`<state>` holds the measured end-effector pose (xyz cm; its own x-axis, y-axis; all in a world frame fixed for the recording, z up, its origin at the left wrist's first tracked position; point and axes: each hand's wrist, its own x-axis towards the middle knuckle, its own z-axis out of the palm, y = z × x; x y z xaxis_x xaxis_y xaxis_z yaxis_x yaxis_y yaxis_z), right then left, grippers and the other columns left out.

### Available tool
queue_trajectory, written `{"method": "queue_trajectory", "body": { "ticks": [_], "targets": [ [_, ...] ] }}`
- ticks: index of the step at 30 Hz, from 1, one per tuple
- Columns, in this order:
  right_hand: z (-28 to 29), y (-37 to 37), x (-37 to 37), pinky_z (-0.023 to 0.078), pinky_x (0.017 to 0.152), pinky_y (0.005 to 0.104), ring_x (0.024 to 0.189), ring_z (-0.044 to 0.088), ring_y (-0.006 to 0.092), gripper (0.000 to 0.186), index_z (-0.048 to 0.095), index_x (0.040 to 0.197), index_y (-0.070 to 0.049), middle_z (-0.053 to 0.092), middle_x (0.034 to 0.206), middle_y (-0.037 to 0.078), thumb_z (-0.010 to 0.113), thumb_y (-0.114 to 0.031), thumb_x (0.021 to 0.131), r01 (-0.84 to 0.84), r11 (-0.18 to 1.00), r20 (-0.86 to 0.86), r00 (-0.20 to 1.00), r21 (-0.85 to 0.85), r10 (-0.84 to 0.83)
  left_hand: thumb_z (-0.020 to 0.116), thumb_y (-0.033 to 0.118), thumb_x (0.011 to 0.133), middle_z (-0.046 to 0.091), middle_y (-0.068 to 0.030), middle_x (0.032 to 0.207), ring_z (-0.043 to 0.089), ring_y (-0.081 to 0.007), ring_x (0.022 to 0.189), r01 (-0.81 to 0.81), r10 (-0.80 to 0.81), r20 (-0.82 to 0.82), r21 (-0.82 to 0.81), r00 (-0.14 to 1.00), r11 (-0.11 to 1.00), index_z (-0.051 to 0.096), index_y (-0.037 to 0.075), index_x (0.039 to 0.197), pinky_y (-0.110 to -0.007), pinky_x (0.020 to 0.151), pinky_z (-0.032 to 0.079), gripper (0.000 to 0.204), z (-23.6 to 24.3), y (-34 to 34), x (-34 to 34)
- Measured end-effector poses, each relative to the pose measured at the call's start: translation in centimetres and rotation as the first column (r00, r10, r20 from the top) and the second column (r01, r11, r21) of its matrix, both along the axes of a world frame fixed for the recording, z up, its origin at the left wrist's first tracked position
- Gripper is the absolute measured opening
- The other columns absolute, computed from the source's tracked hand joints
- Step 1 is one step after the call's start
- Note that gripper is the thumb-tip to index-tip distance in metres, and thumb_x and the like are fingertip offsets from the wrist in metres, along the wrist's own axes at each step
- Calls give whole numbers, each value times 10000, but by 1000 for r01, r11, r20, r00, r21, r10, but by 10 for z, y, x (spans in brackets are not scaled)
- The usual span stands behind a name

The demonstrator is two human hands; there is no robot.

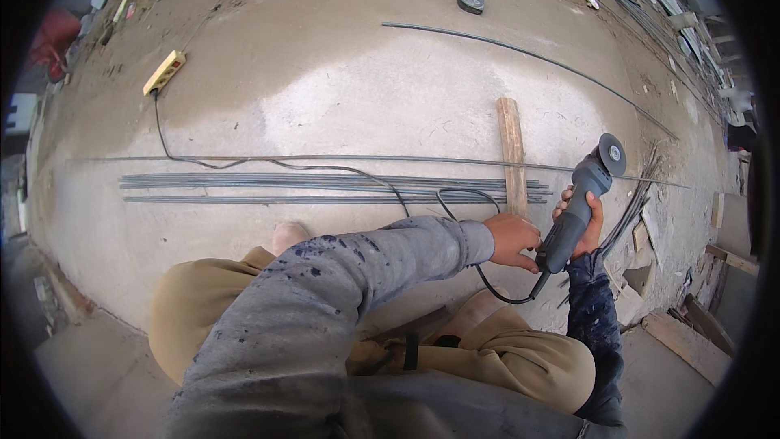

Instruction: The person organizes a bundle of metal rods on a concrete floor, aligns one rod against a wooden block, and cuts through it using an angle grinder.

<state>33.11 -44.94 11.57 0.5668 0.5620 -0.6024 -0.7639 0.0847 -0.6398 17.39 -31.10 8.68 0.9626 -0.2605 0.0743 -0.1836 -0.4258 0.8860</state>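
My right hand [594, 226] is wrapped around the body of a grey angle grinder [571, 223]. The tool is tilted, its cutting disc [613, 154] at the upper end and its black cord [508, 299] leaving the lower end. Curled fingers of my left hand [512, 239] meet the grinder's rear part from the left; their exact grip is partly hidden. Beyond my hands, several thin steel bars [325, 182] lie side by side on the concrete. One longer bar [366, 158] runs across a wooden plank [511, 146] and passes below the grinder's head.
A yellow power strip [164, 73] lies at the far left, its black cable trailing across the bars. Farther off are a single bar [520, 50] and a dark round object [470, 1]. Wood scraps [686, 344] and more bars [642, 195] lie at the right.
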Motion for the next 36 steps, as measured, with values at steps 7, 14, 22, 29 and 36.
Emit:
{"method": "queue_trajectory", "body": {
  "ticks": [7, 14, 22, 29, 36],
  "targets": [
    [-54, -44, 16, 549, 653, 241, 733, 590, 106, 341, 495, 1129, -77, 580, 929, 14, 591, -316, 907, -41, 989, 60, 998, 140, 33, 788, 356, 573, 629, -129, 804, 624, -335, 810, -302, 302, -21, -35, 953, 953, 682, 50, 791, -443, 733, 476, 390, -21, -50, -13],
    [-57, -30, 9, 471, 622, 221, 714, 539, 100, 333, 524, 1056, -103, 557, 883, -6, 610, -373, 882, -62, 998, 20, 998, -32, 62, 735, 267, 663, 664, -169, 951, 663, -311, 850, -60, -161, -446, -442, 881, 895, 641, -7, 963, -380, 727, 552, 417, -21, -15, 5],
    [-21, 5, -20, 479, 705, 283, 719, 568, 156, 342, 552, 921, -73, 563, 797, 25, 673, -376, 819, 23, 963, -20, 999, -267, -30, 751, 152, 607, 638, -168, 953, 648, -261, 853, -403, 55, -589, -479, 806, 780, 572, -56, 1008, -340, 709, 536, 486, 16, -7, 17],
    [8, 45, -59, 474, 816, 338, 910, 578, 191, 404, 500, 1130, -48, 585, 959, 70, 645, -295, 846, -207, 942, 103, 965, -266, 241, 773, 191, 557, 638, -156, 919, 636, -249, 850, -570, 260, -649, -325, 715, 755, 529, -51, 1082, -333, 743, 506, 627, 30, 18, -8],
    [15, 29, -56, 447, 884, 334, 1015, 555, 207, 447, 533, 1190, -11, 600, 1098, 115, 662, -253, 837, -536, 649, 343, 565, -540, 751, 776, 202, 599, 638, -155, 910, 625, -222, 811, -449, 407, -642, 108, 650, 887, 538, -53, 1103, -325, 735, 503, 613, 47, 172, -82]
  ]
}}
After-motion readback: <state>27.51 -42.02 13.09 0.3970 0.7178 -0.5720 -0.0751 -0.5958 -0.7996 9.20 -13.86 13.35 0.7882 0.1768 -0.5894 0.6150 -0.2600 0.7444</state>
